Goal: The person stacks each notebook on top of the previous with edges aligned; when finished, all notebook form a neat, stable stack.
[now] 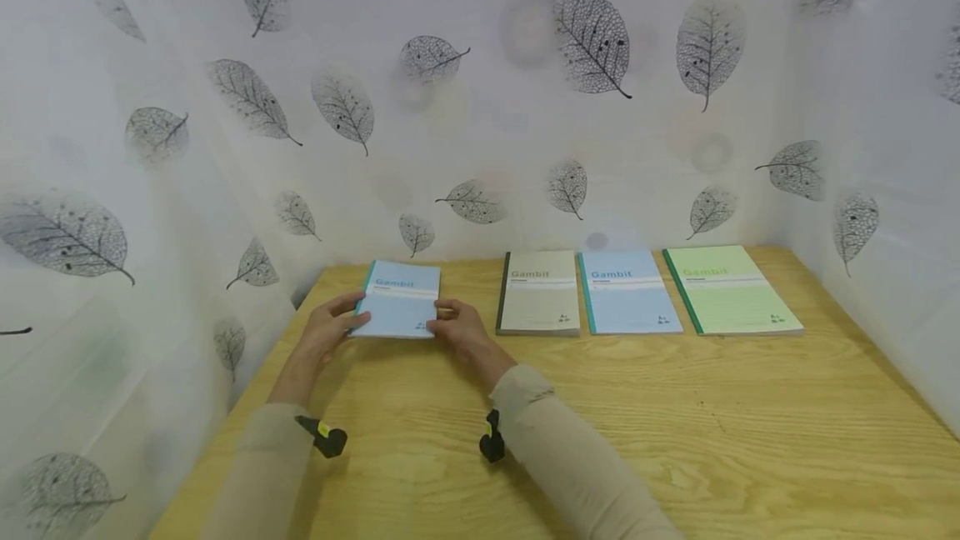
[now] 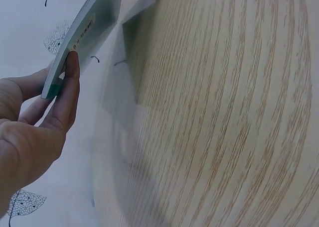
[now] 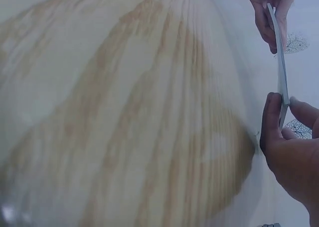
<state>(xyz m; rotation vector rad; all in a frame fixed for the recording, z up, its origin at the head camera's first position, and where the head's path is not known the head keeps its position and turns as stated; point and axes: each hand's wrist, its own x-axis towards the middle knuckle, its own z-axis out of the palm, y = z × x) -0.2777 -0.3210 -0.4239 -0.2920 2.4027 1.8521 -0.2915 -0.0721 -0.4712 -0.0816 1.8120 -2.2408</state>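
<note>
A light blue notebook (image 1: pixel 401 307) with a teal spine and "Gambit" on its cover is held between my two hands at the left of the table, front cover up. My left hand (image 1: pixel 322 336) grips its left edge, thumb on the cover. On the opposite edge, my right hand (image 1: pixel 462 330) pinches the lower right side. In the left wrist view the notebook (image 2: pixel 82 33) is raised off the wood, its barcode side showing. Edge-on in the right wrist view, the notebook (image 3: pixel 281 62) sits between thumb and fingers of both hands.
To the right lie a grey notebook (image 1: pixel 538 298), another blue notebook (image 1: pixel 630 298) and a green notebook (image 1: pixel 731 294) in a row. They rest on a wooden table (image 1: pixel 600 407). A leaf-printed white curtain (image 1: pixel 510 123) hangs behind and at both sides.
</note>
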